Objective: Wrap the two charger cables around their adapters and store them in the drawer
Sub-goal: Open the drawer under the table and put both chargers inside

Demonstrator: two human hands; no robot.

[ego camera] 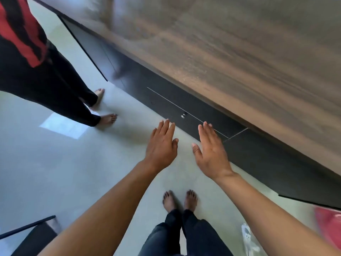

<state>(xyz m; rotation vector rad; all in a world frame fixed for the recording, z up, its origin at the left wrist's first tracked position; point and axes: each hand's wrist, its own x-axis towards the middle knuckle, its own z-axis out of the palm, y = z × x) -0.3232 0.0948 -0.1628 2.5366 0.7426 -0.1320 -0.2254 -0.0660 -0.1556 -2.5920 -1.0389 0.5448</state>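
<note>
Bright, soft daylight; heavy motion blur toward 1 o'clock.

Streaked and smeared across the wooden desktop (pixel 239 52) from 12 to 3 o'clock, grain dragged into lines. Pale window glare on the floor (pixel 55 163) at 9 o'clock, as a bright patch (pixel 63 126). Soft shadows beneath the bare feet (pixel 180 200) at 6 o'clock. Wide-angle bending of the desk edge; blurred red object (pixel 330 226) at 4 o'clock.
</note>
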